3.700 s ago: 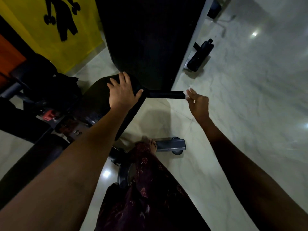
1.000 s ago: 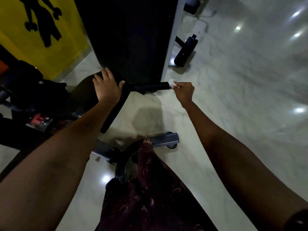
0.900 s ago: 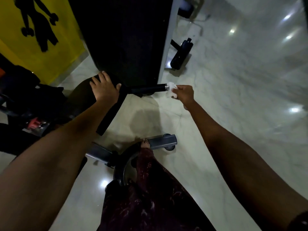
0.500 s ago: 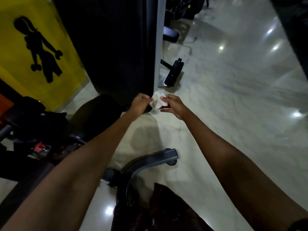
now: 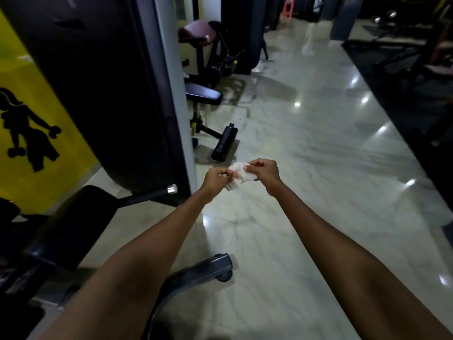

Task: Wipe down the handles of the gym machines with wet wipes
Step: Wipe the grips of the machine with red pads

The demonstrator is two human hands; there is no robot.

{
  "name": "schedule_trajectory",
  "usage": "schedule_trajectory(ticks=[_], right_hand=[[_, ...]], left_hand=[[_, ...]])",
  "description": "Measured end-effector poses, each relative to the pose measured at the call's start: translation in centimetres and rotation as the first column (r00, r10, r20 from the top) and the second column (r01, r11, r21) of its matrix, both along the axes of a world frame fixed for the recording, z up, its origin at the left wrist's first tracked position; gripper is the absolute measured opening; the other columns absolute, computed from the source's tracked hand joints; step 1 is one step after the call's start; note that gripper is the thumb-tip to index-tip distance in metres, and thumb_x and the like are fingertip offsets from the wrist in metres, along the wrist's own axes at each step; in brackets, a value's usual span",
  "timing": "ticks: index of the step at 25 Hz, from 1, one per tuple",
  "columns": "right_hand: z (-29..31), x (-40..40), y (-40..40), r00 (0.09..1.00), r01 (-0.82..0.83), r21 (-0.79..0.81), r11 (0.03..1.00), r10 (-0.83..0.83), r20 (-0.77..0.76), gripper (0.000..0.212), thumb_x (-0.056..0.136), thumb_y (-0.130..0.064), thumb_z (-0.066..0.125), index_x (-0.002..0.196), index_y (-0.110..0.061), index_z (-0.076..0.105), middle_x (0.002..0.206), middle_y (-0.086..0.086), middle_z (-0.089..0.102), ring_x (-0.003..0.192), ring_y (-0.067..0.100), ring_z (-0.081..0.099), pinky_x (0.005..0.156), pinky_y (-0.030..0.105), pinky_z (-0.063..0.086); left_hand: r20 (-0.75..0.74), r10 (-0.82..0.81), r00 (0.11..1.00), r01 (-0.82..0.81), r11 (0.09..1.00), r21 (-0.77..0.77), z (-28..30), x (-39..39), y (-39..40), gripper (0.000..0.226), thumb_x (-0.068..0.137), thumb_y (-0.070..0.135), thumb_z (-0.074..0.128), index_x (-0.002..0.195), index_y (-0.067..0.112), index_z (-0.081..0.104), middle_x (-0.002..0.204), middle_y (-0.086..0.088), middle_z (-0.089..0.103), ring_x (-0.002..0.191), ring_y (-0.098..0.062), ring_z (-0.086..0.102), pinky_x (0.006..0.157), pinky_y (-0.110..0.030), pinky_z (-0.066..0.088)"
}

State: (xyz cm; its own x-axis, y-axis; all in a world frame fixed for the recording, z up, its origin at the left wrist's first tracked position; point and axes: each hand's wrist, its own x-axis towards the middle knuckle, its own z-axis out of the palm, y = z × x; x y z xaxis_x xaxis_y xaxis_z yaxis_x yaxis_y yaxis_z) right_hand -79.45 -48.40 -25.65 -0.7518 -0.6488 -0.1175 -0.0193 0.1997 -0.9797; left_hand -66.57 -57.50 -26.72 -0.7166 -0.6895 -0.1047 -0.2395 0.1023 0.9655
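Above the marble floor [image 5: 306,217], I pinch the wet wipe [image 5: 239,176] between left grip [image 5: 217,179] and right grip [image 5: 263,171], handle [image 5: 147,196] lying nearer my left.

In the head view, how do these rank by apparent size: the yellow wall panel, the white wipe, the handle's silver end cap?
1. yellow wall panel, the largest
2. white wipe
3. silver end cap, the smallest

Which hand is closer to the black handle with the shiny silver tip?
Left. The left hand is just to the right of the handle and slightly above its silver tip. The right hand is farther right, beyond the white wipe both hands pinch.
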Motion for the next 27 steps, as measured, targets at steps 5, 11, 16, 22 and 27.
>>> schedule_trajectory(ticks=[5, 11, 16, 22, 27], right_hand=[[0.5, -5.3, 4.3, 0.96, -0.144, 0.017, 0.989, 0.144, -0.24, 0.029, 0.068, 0.008, 0.073, 0.093, -0.006, 0.066, 0.066, 0.002, 0.058, 0.062, 0.01, 0.054, 0.061, 0.018, 0.047], [-1.2, -9.8, 3.3, 0.843, -0.16, 0.056, 0.986, 0.166, -0.511, 0.026, 0.072, 0.006, 0.07, 0.095, -0.004, 0.065, 0.074, 0.004, 0.062, 0.064, 0.013, 0.056, 0.058, 0.006, 0.042], [-1.5, -16.2, 0.4, 0.764, -0.17, 0.084, 0.982, 0.186, -0.618, 0.024, 0.075, 0.007, 0.065, 0.096, -0.001, 0.065, 0.089, 0.01, 0.07, 0.075, 0.016, 0.062, 0.064, 0.013, 0.043], [0.6, -25.8, -4.7, 0.864, 0.041, -0.044, 0.998, -0.058, -0.5, 0.014, 0.075, 0.001, 0.068, 0.088, -0.005, 0.066, 0.081, 0.008, 0.069, 0.064, 0.0, 0.059, 0.062, 0.014, 0.044], [0.0, -33.9, -8.6, 0.971, 0.151, 0.029, 0.988, -0.154, 0.185, 0.031, 0.082, -0.008, 0.068, 0.103, -0.009, 0.045, 0.097, 0.013, 0.057, 0.073, 0.019, 0.058, 0.067, 0.03, 0.051]], left_hand=[[-0.003, 0.001, 1.0, -0.001, 0.988, 0.152, 0.4, -6.9, 4.2, 0.018, 0.079, -0.015, 0.058, 0.088, -0.001, 0.065, 0.061, -0.005, 0.063, 0.046, -0.008, 0.059, 0.047, -0.017, 0.048], [0.037, 0.165, 0.986, -0.165, 0.896, 0.411, 0.0, -13.6, 3.4, 0.019, 0.082, -0.007, 0.05, 0.07, 0.004, 0.06, 0.054, -0.004, 0.06, 0.048, -0.013, 0.057, 0.053, -0.017, 0.048], [-0.093, 0.228, 0.969, -0.111, 0.743, 0.66, -0.9, -20.9, -1.1, 0.024, 0.093, 0.026, 0.051, 0.08, 0.007, 0.059, 0.07, -0.005, 0.058, 0.062, -0.016, 0.054, 0.062, -0.026, 0.047], [-0.105, 0.243, 0.964, -0.127, 0.773, 0.621, -0.2, -30.7, -6.7, 0.004, 0.082, 0.0, 0.066, 0.08, -0.001, 0.063, 0.074, -0.011, 0.061, 0.055, -0.015, 0.06, 0.054, -0.022, 0.05], [-0.151, 0.217, 0.965, -0.065, 0.749, 0.659, -1.2, -38.0, -9.8, 0.006, 0.085, -0.001, 0.061, 0.09, -0.006, 0.061, 0.084, -0.015, 0.063, 0.071, -0.023, 0.061, 0.069, -0.028, 0.052]])
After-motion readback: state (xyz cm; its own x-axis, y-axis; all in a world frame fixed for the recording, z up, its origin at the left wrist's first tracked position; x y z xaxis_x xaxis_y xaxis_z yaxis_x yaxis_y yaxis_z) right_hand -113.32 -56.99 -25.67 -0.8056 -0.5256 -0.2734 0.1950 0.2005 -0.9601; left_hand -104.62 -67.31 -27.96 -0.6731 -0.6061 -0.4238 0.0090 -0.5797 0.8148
